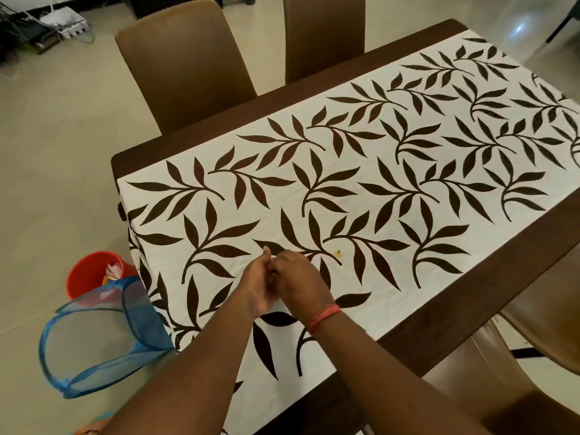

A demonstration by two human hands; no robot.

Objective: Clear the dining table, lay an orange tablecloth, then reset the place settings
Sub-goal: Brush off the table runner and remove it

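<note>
On your far left, an orange bucket (94, 271) stands on the floor with some scraps in it, and a blue mesh hamper (100, 337) leans just in front of it, beside the end of the desk (470, 312). Those look like your collection points for what comes off the desk.

Moving right, your left hand (255, 285) and right hand (296, 277) meet over the near part of the leaf-print tablecloth (392, 171). Both are curled and touching each other, as if passing or pinching together something tiny. I cannot tell whether either grip actually holds anything; nothing shows between your fingers.

Just to the right of your hands, 1 small yellowish crumb (337, 253) lies on the cloth. It is the only loose item visible on top.

Further right, the cloth runs flat to the far end with no plates, glasses or cutlery on it. 2 brown chairs (185, 64) stand at the far side and more at the near right.

So, judging by this view: clearing the dishes looks done, and you seem to be at the last crumbs. Everything else is ahead. The white leaf-print cloth is not yet off, no orange tablecloth is in view anywhere, and no place settings are visible to put back.
</note>
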